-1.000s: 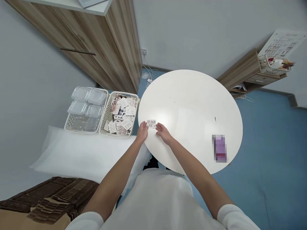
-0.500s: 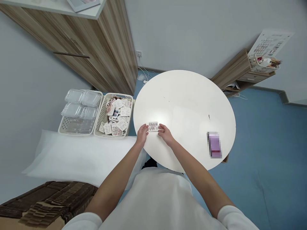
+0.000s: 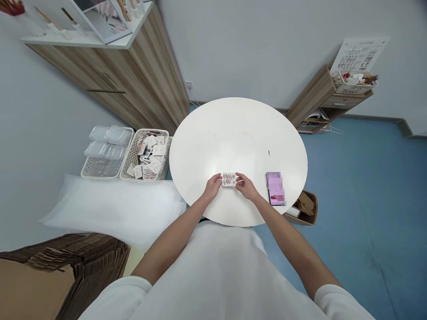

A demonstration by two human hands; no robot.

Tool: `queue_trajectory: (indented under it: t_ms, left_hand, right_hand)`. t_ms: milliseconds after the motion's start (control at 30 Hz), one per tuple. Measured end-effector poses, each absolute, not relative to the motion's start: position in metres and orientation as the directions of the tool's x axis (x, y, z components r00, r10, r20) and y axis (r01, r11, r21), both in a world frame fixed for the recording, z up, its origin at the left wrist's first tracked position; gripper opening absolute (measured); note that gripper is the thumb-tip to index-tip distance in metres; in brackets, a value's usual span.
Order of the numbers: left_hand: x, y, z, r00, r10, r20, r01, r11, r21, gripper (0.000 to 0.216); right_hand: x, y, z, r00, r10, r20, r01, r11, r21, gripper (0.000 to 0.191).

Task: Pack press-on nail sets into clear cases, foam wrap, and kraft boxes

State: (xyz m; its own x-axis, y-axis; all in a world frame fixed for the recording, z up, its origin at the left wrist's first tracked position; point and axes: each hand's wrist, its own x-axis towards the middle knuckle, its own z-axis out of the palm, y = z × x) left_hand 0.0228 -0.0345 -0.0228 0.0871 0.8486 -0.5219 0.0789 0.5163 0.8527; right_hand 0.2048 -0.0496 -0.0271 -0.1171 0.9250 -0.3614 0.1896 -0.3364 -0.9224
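A small clear tray of press-on nails [image 3: 228, 179], with several shiny pinkish nails in rows, is held level near the front of the round white table [image 3: 230, 133]. My left hand [image 3: 212, 186] pinches its left edge between thumb and fingers. On the opposite side, my right hand [image 3: 246, 186] grips the right edge the same way. Whether the tray touches the tabletop or hovers just over it, I cannot tell. A phone with a pixelated purple screen [image 3: 276, 189] lies on the table to the right of my right hand.
Left of the table stand a basket of printed cards [image 3: 133, 138] and a basket of clear plastic boxes [image 3: 87, 166]. White sheeting [image 3: 110, 202] and stacked cardboard [image 3: 40, 280] lie nearer me. An open carton [image 3: 312, 209] is below the table's right edge. Wooden cabinets [image 3: 167, 80] stand behind.
The nail tray has moved right across the table, away from its left edge, with both hands. My view has shifted, bringing more of the cabinet top and the carton into sight.
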Motion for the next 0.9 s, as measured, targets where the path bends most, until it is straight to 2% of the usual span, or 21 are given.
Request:
queue_trajectory:
  t_ms: [133,267,400,667,800,900]
  left_hand:
    - [0.052,-0.054,-0.029,0.087,0.850,-0.519,0.153,0.504,0.850,0.044]
    - [0.064,-0.074,-0.038,0.019,0.841,-0.541,0.154,0.532,0.832,0.041]
    - [0.067,-0.084,-0.043,-0.040,0.836,-0.548,0.147,0.547,0.824,0.036]
    - [0.059,-0.090,-0.053,-0.047,0.840,-0.540,0.222,0.536,0.815,0.039]
    - [0.055,-0.090,-0.052,-0.029,0.874,-0.486,0.304,0.471,0.828,0.039]
    - [0.044,-0.093,-0.046,0.025,0.917,-0.398,0.413,0.353,0.840,0.042]
  right_hand:
    - [0.236,-0.070,-0.035,-0.120,0.917,-0.381,0.235,-0.346,-0.908,0.053]
    - [0.246,-0.085,-0.049,-0.157,0.894,-0.419,0.270,-0.369,-0.889,0.052]
    - [0.247,-0.090,-0.057,-0.202,0.863,-0.463,0.307,-0.393,-0.867,0.054]
    - [0.238,-0.089,-0.062,-0.197,0.855,-0.480,0.405,-0.375,-0.834,0.055]
    - [0.239,-0.094,-0.059,-0.174,0.877,-0.448,0.463,-0.328,-0.823,0.054]
    - [0.245,-0.107,-0.054,-0.143,0.922,-0.360,0.549,-0.229,-0.804,0.050]
